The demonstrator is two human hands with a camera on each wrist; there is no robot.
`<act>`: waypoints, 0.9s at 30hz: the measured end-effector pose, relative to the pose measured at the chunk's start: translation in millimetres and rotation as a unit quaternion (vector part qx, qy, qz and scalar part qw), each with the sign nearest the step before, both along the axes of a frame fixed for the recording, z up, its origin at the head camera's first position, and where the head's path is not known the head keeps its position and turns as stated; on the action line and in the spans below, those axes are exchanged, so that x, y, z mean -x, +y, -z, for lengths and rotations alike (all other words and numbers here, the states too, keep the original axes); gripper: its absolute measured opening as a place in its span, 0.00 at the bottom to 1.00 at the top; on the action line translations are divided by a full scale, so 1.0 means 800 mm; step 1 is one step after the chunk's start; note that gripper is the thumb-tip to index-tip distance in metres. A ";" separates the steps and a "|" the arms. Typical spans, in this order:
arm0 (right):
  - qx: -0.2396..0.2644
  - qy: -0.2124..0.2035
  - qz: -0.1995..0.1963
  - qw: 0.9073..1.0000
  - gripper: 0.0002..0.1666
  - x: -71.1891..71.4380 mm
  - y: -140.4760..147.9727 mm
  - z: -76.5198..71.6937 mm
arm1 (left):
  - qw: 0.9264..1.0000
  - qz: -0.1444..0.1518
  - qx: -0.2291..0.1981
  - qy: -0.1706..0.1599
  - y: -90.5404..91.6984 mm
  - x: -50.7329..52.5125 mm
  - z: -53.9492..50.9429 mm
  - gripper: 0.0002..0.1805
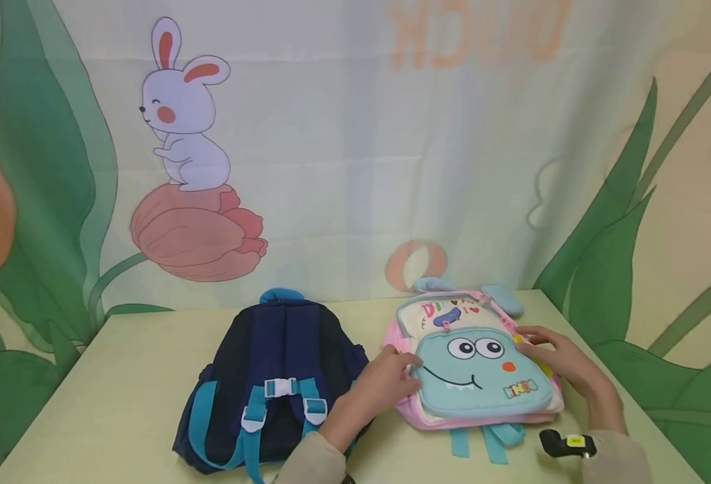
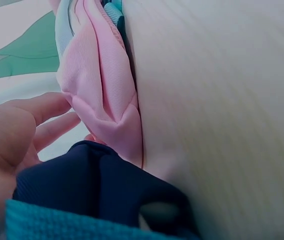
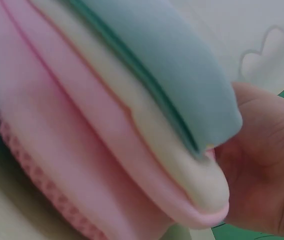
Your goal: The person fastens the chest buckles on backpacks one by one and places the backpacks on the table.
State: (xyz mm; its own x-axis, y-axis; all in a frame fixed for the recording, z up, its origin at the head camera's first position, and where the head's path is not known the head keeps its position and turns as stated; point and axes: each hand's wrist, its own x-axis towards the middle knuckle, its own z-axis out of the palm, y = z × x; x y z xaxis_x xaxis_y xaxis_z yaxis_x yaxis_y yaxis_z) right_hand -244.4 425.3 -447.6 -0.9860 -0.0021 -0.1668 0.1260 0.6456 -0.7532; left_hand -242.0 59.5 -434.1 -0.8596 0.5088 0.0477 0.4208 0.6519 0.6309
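A small backpack (image 1: pixel 479 373) in pink, cream and light blue, with a cartoon monster face on its front pocket, lies face up on the table's right half. My left hand (image 1: pixel 386 380) touches its left edge. In the left wrist view, the left hand (image 2: pixel 27 130) has fairly straight fingers against the bag's pink side (image 2: pixel 102 85). Along the right edge of the bag, my right hand (image 1: pixel 567 359) rests with extended fingers. The right wrist view shows the right hand (image 3: pixel 262 160) partly behind the backpack (image 3: pixel 107 130), its fingertips hidden.
Left of the pink bag lies a dark blue backpack (image 1: pixel 283 336), straps up, with teal webbing and white buckles (image 1: pixel 279 388). My left forearm crosses its right side. Teal straps (image 1: pixel 494 444) stick out below the pink bag. A printed curtain (image 1: pixel 319 168) hangs behind the table (image 1: pixel 126 376).
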 end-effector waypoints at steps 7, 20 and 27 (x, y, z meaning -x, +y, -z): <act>-0.002 0.013 -0.001 1.000 0.42 -0.005 0.008 0.002 | 1.000 0.008 0.005 -0.008 0.007 -0.003 -0.001 0.20; -0.046 0.066 -0.013 0.997 0.38 -0.011 0.006 -0.021 | 0.999 0.005 -0.033 -0.038 0.005 0.000 0.003 0.25; -0.064 0.103 -0.019 0.992 0.35 -0.021 0.005 -0.041 | 0.999 0.002 -0.037 -0.035 0.014 -0.003 0.006 0.26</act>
State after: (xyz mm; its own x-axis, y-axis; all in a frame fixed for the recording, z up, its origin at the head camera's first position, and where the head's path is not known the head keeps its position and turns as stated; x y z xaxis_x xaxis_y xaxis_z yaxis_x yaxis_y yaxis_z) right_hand -227.8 429.6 -414.5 -0.9988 -0.0309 0.0367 -0.0476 0.7388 -0.6723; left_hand -239.3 70.8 -438.6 -0.8603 0.5091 0.0260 0.3767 0.6006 0.7053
